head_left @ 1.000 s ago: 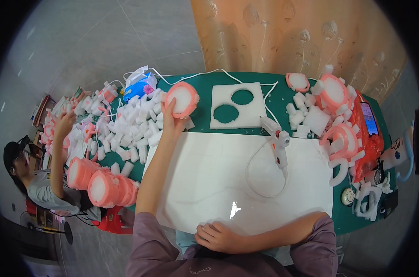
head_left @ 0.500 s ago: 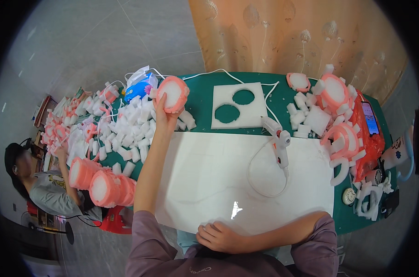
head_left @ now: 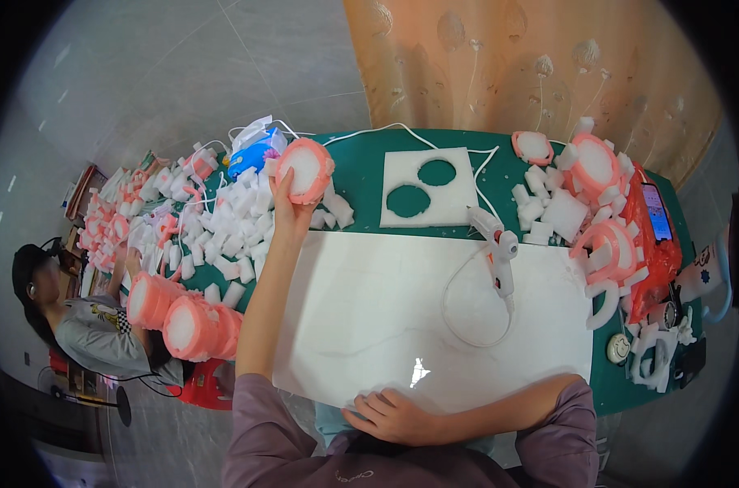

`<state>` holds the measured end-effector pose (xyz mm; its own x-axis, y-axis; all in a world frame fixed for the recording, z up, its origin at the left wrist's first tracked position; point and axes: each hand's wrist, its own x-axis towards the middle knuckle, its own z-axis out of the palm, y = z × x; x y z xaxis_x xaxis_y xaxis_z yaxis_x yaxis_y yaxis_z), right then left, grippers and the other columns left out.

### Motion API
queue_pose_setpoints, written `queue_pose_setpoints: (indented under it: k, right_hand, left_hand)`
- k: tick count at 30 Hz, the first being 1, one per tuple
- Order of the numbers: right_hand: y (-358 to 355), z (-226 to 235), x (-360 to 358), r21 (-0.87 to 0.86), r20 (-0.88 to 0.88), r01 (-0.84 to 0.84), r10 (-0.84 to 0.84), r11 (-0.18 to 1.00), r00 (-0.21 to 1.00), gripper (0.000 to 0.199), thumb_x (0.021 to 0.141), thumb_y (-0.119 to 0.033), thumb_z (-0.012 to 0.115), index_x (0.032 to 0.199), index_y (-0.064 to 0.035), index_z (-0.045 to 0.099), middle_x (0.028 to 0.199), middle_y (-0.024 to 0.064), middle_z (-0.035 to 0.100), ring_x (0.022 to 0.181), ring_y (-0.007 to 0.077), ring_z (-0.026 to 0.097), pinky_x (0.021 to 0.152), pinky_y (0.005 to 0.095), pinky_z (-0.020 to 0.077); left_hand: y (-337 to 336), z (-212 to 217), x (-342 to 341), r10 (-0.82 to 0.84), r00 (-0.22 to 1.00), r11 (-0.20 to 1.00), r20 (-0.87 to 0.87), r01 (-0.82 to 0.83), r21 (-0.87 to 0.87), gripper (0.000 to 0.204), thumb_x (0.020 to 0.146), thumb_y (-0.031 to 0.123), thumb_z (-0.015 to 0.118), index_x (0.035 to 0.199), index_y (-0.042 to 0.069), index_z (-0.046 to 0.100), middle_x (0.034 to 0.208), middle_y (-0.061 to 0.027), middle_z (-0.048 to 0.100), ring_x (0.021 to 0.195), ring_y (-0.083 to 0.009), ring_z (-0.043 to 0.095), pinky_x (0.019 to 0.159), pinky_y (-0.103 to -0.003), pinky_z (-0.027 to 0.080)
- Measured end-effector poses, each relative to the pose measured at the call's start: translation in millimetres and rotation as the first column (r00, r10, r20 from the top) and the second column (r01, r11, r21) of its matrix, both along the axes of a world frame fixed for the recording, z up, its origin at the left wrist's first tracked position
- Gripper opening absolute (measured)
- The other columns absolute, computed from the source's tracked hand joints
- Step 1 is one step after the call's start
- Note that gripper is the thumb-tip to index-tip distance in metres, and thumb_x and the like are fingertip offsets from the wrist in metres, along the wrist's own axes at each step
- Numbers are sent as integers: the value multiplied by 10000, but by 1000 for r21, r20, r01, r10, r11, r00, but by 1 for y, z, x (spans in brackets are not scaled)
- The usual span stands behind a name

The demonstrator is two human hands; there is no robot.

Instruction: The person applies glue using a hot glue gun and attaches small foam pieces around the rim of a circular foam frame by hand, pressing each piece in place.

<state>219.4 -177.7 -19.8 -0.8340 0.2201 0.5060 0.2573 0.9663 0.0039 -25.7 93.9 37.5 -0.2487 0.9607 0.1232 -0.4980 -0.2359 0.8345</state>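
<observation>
My left hand [head_left: 288, 211] is stretched forward over the far left of the table, its fingers and thumb wrapped round a foam disc [head_left: 306, 171] with a white face and a pink rim. The disc is held up with its white face toward me. Beneath and beside it lies a heap of small white foam pieces [head_left: 223, 215]. My right hand [head_left: 394, 416] rests by the near edge of a glossy white board [head_left: 361, 325], fingers loosely apart, holding nothing. A white glue gun [head_left: 501, 252] lies on the board's far right part.
A white foam sheet [head_left: 394, 167] with two round holes lies on the green tabletop [head_left: 349, 159]. Pink-and-white foam rolls [head_left: 194, 329] stand at left, near another person [head_left: 101, 325]. At right are foam rings [head_left: 605, 252], a red bag [head_left: 658, 268] and a phone [head_left: 654, 207].
The picture has shifted slightly, moving the table things a little to the right. My left hand still holds the foam disc, and my right hand stays where it was.
</observation>
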Motion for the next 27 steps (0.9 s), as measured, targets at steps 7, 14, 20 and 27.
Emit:
queue_pose_setpoints:
  k: [7,14,20,27]
  right_hand:
    - [1,2,1,-1,-6,-1,1,1000,1000,379,753,-197,493,1114,-93,539,1007,61,552,833,147,514,724,260,384]
    - [2,2,0,45,10,2,-3,999,1000,255,721,-208,497,929,-63,530,956,60,527,821,161,487,680,259,366]
    - [1,-1,-2,8,-26,-3,3,1000,1000,252,735,-207,493,942,-67,530,967,54,525,830,157,485,679,255,357]
    - [1,0,0,-20,-23,-4,4,1000,1000,317,754,-181,500,1056,-101,556,1013,46,547,829,136,502,696,251,367]
  left_hand:
    - [-15,-12,-14,-56,998,976,-8,54,-209,614,807,270,598,1298,292,229,1322,-74,337,1178,-324,393,899,-642,303]
    - [-14,-20,-20,48,998,963,-50,-59,-263,595,801,296,603,1285,287,257,1354,-63,309,1228,-328,336,920,-699,203]
    - [-7,-31,-32,47,992,997,121,-39,-70,565,816,207,599,1268,250,263,1257,-59,394,1129,-268,447,857,-466,440]
    - [-11,-18,-30,7,982,999,187,-13,30,491,829,152,584,1237,224,321,1213,-47,433,1108,-207,468,826,-354,483]
